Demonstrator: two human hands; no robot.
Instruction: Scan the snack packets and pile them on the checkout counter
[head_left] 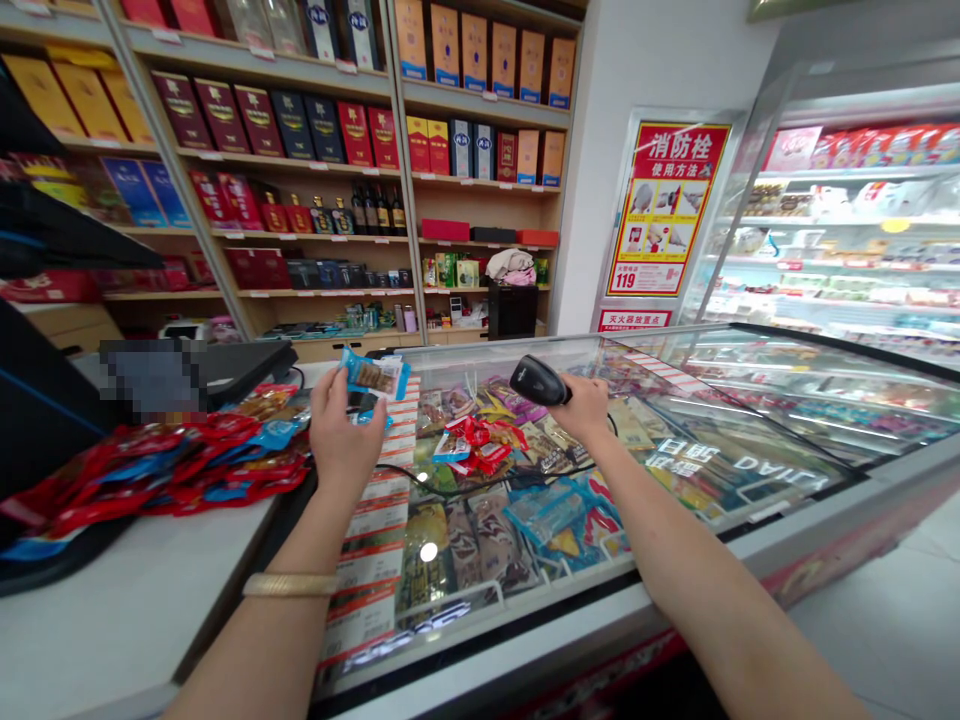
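Observation:
My left hand (345,425) is closed on a small blue-edged snack packet (377,377) with a clear middle showing brown food. A second bit of blue wrapper shows below it by the fingers. In my right hand (587,408) is a black barcode scanner (538,380), its head pointing left toward the packet. The scanner's cable (442,490) runs across the glass lid. On the glass between my hands lie a few red and blue snack packets (484,443). A large heap of similar red packets (217,450) covers the counter left of my left hand.
Under my arms stretches a chest freezer (750,540) with a glass top and frozen goods inside. A strip of price labels (375,560) lies along its left end. Left is the white counter (135,610) with dark checkout equipment (45,400). Shelves of boxed bottles (300,130) and a lit fridge (855,230) stand behind.

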